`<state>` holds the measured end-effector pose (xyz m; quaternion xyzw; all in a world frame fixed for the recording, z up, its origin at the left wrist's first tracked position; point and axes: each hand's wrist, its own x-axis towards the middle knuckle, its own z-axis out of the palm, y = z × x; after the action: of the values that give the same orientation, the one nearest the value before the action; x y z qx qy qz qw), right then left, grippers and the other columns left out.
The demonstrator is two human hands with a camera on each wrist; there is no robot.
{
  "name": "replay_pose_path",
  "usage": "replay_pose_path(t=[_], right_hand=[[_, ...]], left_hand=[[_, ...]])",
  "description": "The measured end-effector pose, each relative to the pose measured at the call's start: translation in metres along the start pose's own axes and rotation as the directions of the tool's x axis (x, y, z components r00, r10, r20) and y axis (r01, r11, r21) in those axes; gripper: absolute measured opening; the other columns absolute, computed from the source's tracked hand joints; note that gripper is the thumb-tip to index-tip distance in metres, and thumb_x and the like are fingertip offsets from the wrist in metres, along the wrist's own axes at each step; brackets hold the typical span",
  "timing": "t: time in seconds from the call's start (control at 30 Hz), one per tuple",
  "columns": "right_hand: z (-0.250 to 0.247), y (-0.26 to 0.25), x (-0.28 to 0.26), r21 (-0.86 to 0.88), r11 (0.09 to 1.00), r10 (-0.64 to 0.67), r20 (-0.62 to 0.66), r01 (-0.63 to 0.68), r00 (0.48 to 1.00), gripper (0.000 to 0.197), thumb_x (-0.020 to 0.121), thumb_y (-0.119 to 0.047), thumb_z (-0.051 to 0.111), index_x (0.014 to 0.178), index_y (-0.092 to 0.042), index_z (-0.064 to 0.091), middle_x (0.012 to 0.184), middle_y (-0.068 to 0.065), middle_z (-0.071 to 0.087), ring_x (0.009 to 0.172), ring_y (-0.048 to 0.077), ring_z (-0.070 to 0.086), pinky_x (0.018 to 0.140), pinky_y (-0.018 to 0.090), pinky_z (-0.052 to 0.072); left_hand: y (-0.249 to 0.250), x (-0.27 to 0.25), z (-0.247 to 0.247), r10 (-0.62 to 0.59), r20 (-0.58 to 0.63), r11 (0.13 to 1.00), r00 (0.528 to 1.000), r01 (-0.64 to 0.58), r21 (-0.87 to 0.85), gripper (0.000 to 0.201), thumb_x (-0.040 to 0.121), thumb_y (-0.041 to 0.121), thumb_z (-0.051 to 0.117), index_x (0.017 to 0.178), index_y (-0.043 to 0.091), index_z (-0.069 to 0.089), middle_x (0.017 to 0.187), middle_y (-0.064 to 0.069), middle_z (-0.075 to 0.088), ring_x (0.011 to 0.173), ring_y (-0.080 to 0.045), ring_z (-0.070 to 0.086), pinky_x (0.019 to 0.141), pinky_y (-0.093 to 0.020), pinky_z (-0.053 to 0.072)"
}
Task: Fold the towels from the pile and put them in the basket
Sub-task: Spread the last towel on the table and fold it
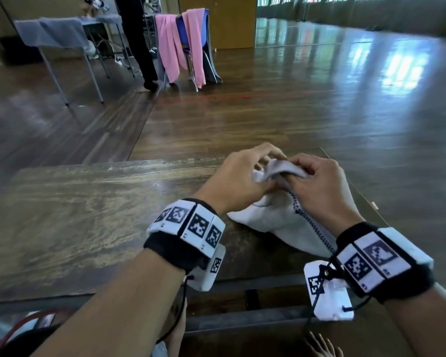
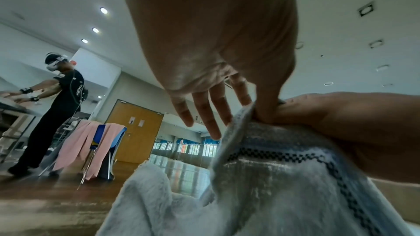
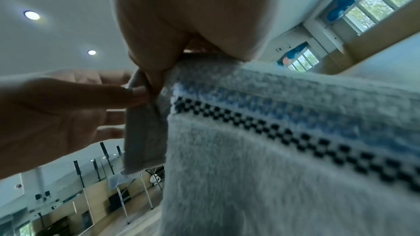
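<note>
both hands met over the far right part of a worn wooden table (image 1: 70, 215). the left hand (image 1: 238, 176) pinched one raised edge of a white towel (image 1: 281, 220) between thumb and forefinger, and in the left wrist view its other fingers (image 2: 213, 112) were stretched out and held nothing. the right hand (image 1: 317, 186) was closed on the same raised edge just beside it, with the fingers curled round the cloth, so the two hands almost touched each other. the right wrist view showed the thumb of the right hand pressed on a folded corner of the towel (image 3: 272, 150).

the lifted part made a small ridge between the hands, and the rest of the towel lay on the table below the right wrist. a band of dark checks (image 3: 302, 135) ran along the towel, with a pale blue stripe beside it.

each wrist carried a black strap with square printed markers (image 1: 196, 222). far behind, on the glossy wooden floor, pink towels (image 1: 170, 45) hung over a blue chair (image 1: 184, 29), and a grey cloth (image 1: 54, 32) lay over another table. a person in dark clothes (image 2: 59, 107) stood near that chair.
</note>
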<state>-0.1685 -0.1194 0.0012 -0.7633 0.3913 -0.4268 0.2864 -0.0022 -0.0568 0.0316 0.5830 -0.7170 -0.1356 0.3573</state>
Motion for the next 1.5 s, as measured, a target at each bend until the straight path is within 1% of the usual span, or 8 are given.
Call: replay_pose_path(t=[0.23,0.47,0.67,0.87,1.03,1.17,1.33,1.5], right_hand=[[-0.014,0.015,0.002,-0.222,0.974,-0.001,0.161,0.037,0.987,0.02,0.088,-0.032,0.072,0.069,-0.038,0.069,0.061,-0.021,0.065,0.056,0.004,0.059,0.047,0.01,0.04],[-0.034,0.03,0.017,-0.163,0.987,-0.031,-0.111,0.013,0.993,0.028,0.085,-0.004,0.061,0.092,-0.027,0.075,0.075,-0.014,0.07,0.069,-0.005,0.061,0.055,0.008,0.041],[-0.035,0.028,0.019,0.055,0.995,-0.075,-0.158,0.085,0.985,0.014,0.095,-0.033,0.063,0.087,-0.042,0.07,0.077,-0.023,0.069,0.069,-0.007,0.061,0.059,0.008,0.047],[-0.039,0.055,0.022,-0.073,0.991,0.108,-0.102,-0.116,0.989,0.019,0.093,-0.046,0.066,0.093,-0.028,0.073,0.075,-0.003,0.073,0.078,0.027,0.072,0.068,0.043,0.059],[-0.03,0.072,0.018,-0.404,0.905,0.203,0.134,-0.134,0.97,0.02,0.096,-0.036,0.062,0.087,-0.021,0.071,0.073,-0.008,0.063,0.068,0.01,0.059,0.054,0.023,0.038],[-0.013,0.069,0.015,-0.434,0.897,0.213,0.264,-0.081,0.941,0.017,0.093,-0.035,0.067,0.081,-0.026,0.075,0.076,-0.008,0.067,0.08,0.018,0.063,0.066,0.028,0.039],[0.009,0.069,0.019,-0.453,0.891,0.206,0.328,-0.037,0.922,0.008,0.09,-0.042,0.068,0.092,-0.039,0.076,0.12,0.006,0.065,0.13,0.024,0.049,0.103,0.041,0.04],[0.034,0.073,0.019,-0.512,0.855,0.237,0.526,0.081,0.817,0.017,0.093,-0.04,0.063,0.089,-0.031,0.076,0.094,-0.011,0.056,0.1,0.019,0.056,0.083,0.029,0.035]], left_hand=[[-0.023,0.005,-0.025,-0.074,-0.453,0.971,0.889,0.167,0.17,0.026,0.091,0.006,0.053,0.097,0.015,0.076,0.094,0.0,0.075,0.089,-0.016,0.068,0.083,-0.032,0.053],[-0.056,-0.003,-0.05,-0.192,-0.648,0.936,0.737,0.335,0.104,0.022,0.096,0.03,0.059,0.088,0.014,0.072,0.081,0.003,0.069,0.077,-0.014,0.062,0.069,-0.026,0.047],[-0.065,-0.006,-0.051,-0.358,-0.475,0.93,0.803,0.352,-0.106,0.04,0.1,0.04,0.051,0.073,0.012,0.06,0.066,0.003,0.055,0.061,-0.01,0.047,0.057,-0.027,0.036],[-0.082,-0.014,-0.053,-0.54,-0.104,0.835,0.835,0.547,0.058,0.039,0.09,0.045,0.061,0.07,0.013,0.052,0.065,0.0,0.054,0.058,-0.017,0.049,0.052,-0.028,0.037],[-0.088,-0.017,-0.045,-0.562,0.002,0.793,0.827,0.539,0.284,0.039,0.088,0.031,0.07,0.065,0.016,0.043,0.06,-0.002,0.045,0.049,-0.015,0.043,0.046,-0.026,0.035],[-0.094,-0.022,-0.027,-0.555,0.079,0.789,0.828,0.494,0.366,0.042,0.086,0.041,0.072,0.064,0.013,0.051,0.064,-0.001,0.053,0.056,-0.014,0.05,0.05,-0.028,0.035],[-0.102,-0.024,0.0,-0.342,0.181,0.917,0.922,0.285,0.279,0.028,0.087,0.033,0.074,0.094,0.007,0.071,0.122,-0.009,0.055,0.112,-0.024,0.055,0.088,-0.025,0.041],[-0.113,-0.023,0.021,-0.33,0.32,0.931,0.888,0.251,0.264,0.029,0.078,0.034,0.081,0.1,0.016,0.077,0.145,0.001,0.042,0.125,-0.018,0.048,0.093,-0.022,0.037]])
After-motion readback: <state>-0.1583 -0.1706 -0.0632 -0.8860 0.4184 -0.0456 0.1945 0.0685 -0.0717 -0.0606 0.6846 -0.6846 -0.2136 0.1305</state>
